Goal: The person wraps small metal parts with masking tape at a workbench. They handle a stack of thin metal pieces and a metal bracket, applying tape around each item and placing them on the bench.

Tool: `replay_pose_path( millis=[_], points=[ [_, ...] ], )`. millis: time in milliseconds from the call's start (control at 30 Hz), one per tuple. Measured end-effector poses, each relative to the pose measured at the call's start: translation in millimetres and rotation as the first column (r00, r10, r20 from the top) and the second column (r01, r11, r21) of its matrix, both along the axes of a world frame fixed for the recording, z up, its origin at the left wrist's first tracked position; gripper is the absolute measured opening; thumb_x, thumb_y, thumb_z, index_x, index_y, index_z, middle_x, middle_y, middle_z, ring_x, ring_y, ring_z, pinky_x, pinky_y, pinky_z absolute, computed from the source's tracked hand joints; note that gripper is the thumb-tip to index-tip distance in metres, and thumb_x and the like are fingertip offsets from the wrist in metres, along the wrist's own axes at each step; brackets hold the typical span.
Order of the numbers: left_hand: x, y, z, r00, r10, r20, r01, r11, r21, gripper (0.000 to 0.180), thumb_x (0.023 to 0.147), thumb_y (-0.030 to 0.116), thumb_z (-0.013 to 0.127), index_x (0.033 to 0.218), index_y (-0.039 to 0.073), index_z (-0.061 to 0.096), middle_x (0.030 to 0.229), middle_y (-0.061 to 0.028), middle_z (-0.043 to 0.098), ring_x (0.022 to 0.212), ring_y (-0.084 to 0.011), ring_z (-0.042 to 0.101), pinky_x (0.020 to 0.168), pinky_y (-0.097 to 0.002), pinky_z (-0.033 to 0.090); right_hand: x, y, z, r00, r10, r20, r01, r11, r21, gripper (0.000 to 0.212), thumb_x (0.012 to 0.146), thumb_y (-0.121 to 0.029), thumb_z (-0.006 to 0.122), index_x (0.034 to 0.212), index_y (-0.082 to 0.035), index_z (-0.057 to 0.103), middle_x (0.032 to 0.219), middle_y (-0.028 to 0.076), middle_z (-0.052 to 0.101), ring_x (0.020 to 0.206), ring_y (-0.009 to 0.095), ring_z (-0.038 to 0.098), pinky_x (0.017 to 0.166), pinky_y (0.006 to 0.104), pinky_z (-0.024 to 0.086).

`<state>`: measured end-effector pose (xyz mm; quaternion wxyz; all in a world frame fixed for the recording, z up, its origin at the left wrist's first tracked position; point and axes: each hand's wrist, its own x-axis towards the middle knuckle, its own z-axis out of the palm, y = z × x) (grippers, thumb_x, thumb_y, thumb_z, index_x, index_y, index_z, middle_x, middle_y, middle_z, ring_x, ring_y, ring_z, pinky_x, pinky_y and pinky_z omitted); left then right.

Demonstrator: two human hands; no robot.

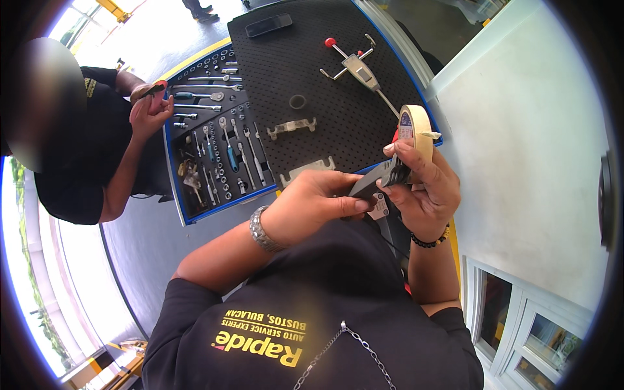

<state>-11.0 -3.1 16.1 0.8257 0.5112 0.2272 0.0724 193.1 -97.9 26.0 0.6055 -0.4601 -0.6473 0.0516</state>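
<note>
My left hand (315,201), with a silver watch at the wrist, is closed on a dark grey flat piece (369,182); its exact kind is unclear. My right hand (426,188) grips a roll of masking tape (421,130) upright, its thumb and fingers also against the dark piece's ridged end. Beneath them a small metal plate with holes (379,207) shows in part. Just beyond my left hand lies a pale metal bracket (309,170), partly covered by it. A similar bracket (291,128) rests farther back on the black perforated mat (279,78).
An open tool drawer (224,140) with sockets and ratchets extends left. On the mat lie a phone (268,25), a dark ring (298,101) and a metal tool with a red knob (359,70). Another person (97,143) holds something pink at left. A white wall (526,123) stands right.
</note>
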Motion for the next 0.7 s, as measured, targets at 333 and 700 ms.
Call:
replay_pose_path(
  millis=[333, 700],
  points=[
    [-3, -1, 9, 0.997, -0.072, 0.036, 0.068, 0.993, 0.097, 0.038, 0.099, 0.016, 0.076, 0.131, -0.002, 0.068, 0.108, -0.0115, 0.078, 0.096, -0.0180, 0.075, 0.085, -0.0318, 0.061, 1, 0, -9, 0.998, 0.011, -0.069, -0.015, 0.999, -0.048, 0.053, 0.080, -0.008, 0.090, 0.129, 0.001, 0.072, 0.104, 0.014, 0.072, 0.068, 0.009, 0.060, 0.056, 0.0221, 0.047],
    [0, -4, 10, 0.996, -0.090, 0.009, 0.089, 0.995, 0.047, 0.036, 0.101, 0.019, 0.073, 0.131, -0.001, 0.065, 0.105, -0.0099, 0.077, 0.090, -0.0179, 0.076, 0.080, -0.0304, 0.061, -3, -6, -3, 1.000, -0.005, 0.002, 0.005, 0.997, -0.071, 0.063, 0.070, -0.009, 0.095, 0.129, -0.006, 0.074, 0.104, 0.010, 0.075, 0.067, 0.013, 0.059, 0.054, 0.0241, 0.047]
  ],
)
